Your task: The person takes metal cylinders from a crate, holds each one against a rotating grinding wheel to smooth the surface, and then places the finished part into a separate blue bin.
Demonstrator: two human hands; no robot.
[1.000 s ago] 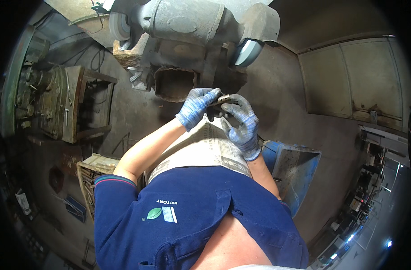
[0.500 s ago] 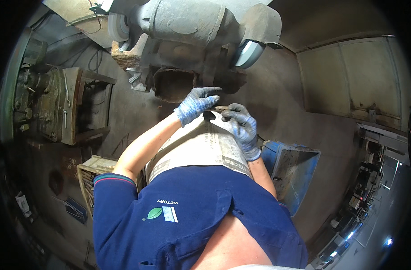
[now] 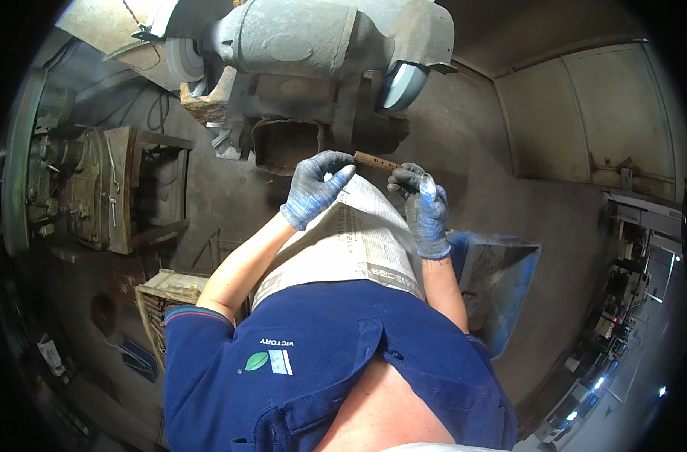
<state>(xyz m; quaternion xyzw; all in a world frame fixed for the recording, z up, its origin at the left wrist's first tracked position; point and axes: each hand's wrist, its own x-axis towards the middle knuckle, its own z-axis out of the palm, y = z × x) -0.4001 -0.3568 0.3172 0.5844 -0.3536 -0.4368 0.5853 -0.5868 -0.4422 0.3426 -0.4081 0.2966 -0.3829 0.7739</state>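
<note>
A short brown metal bar with a row of small dark holes [image 3: 376, 161] is raised above my lap, in front of the grinder. Its right end is gripped between the thumb and fingers of my right hand [image 3: 426, 209], in a grey and blue work glove. My left hand [image 3: 317, 188], gloved the same way, is at the bar's left end. Its fingers are curved and its thumb stands apart from them; the fingertips are beside the bar's end, with no grip on it visible. Newspaper [image 3: 343, 241] covers my lap below both hands.
Ahead stands a grey bench grinder [image 3: 294, 38] with a left wheel [image 3: 184, 59] and a right wheel [image 3: 405, 87]. A blue bin [image 3: 535, 282] sits at my right, a wooden crate [image 3: 174, 282] at my left. Further left is a machine on a metal frame [image 3: 121, 188].
The bar, earlier mostly hidden between my hands, now shows along its length and tilts. My hands have moved apart; the right hand went right, and the left hand curled its fingers.
</note>
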